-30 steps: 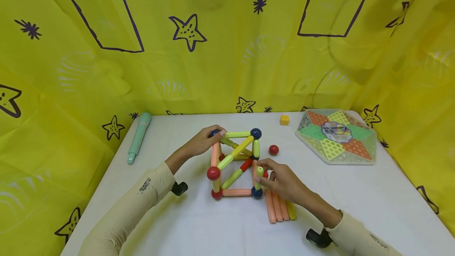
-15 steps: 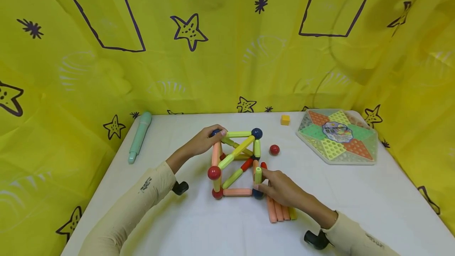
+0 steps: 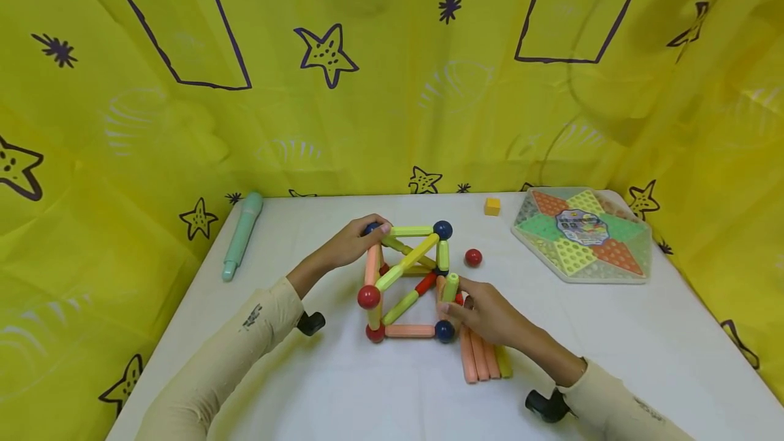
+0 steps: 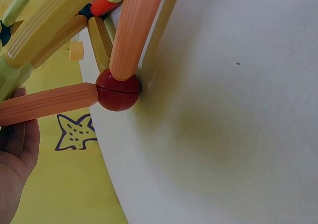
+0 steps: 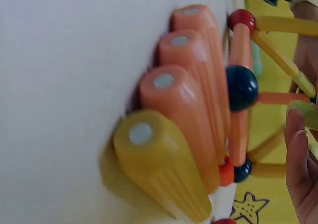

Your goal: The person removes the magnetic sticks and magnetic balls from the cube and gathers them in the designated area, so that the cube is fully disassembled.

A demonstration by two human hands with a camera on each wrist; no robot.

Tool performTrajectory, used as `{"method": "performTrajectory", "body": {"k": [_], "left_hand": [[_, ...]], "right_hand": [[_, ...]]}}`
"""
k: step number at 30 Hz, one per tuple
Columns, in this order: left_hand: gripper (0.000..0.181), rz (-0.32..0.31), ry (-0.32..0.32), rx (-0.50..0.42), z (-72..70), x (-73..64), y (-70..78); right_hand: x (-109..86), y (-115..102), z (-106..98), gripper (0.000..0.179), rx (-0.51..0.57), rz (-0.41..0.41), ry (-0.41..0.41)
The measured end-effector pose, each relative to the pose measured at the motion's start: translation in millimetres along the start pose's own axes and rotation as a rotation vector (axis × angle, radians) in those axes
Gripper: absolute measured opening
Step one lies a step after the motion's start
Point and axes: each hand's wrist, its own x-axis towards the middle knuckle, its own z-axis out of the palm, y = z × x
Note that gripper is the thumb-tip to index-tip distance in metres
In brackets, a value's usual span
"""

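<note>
A cube-like frame of magnetic rods and balls (image 3: 409, 331) stands on the white table, with diagonal rods across it. At its far upper left corner, my left hand (image 3: 349, 243) grips a dark blue ball (image 3: 371, 229), mostly covered by the fingers. My right hand (image 3: 486, 312) pinches a short light green magnetic rod (image 3: 451, 286), tilted a little, above the lower front right blue ball (image 3: 444, 331). In the left wrist view a red ball (image 4: 118, 91) joins orange rods at the bottom corner. Fingertips of the right hand (image 5: 299, 157) show at the right wrist view's edge.
Several orange rods and one yellow rod (image 5: 156, 154) lie side by side under the right hand. A loose red ball (image 3: 473, 258) and small yellow cube (image 3: 492, 207) sit behind. Far right lies a hexagonal case (image 3: 582, 237); far left, a mint-green stick (image 3: 242, 237).
The right hand lowered slightly with the light green rod, then raised and tilted it off the blue ball, which shows fully again. The left hand stays at its corner.
</note>
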Motion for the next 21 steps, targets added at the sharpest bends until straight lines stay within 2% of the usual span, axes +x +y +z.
{"method": "performTrajectory", "body": {"k": [3, 5, 10, 13, 21], "left_hand": [[0.038, 0.002, -0.002, -0.006, -0.1, 0.3, 0.2], [0.038, 0.003, -0.003, -0.008, -0.3, 0.2, 0.1], [0.039, 0.005, -0.002, -0.014, -0.1, -0.1, -1.0], [0.04, 0.008, 0.0, -0.012, 0.0, -0.4, -1.2], [0.038, 0.01, 0.0, -0.005, 0.1, 0.6, -1.2]], "right_hand": [[-5.4, 2.3, -12.0, 0.022, 0.034, 0.015, 0.027], [-10.1, 5.9, -21.0, 0.026, 0.072, 0.036, 0.016], [-26.1, 22.0, -38.8, 0.066, 0.136, 0.116, -0.04], [-36.7, 34.5, -43.7, 0.078, 0.111, 0.145, -0.06], [-60.2, 58.7, -46.6, 0.073, 0.044, 0.142, -0.131]]}}
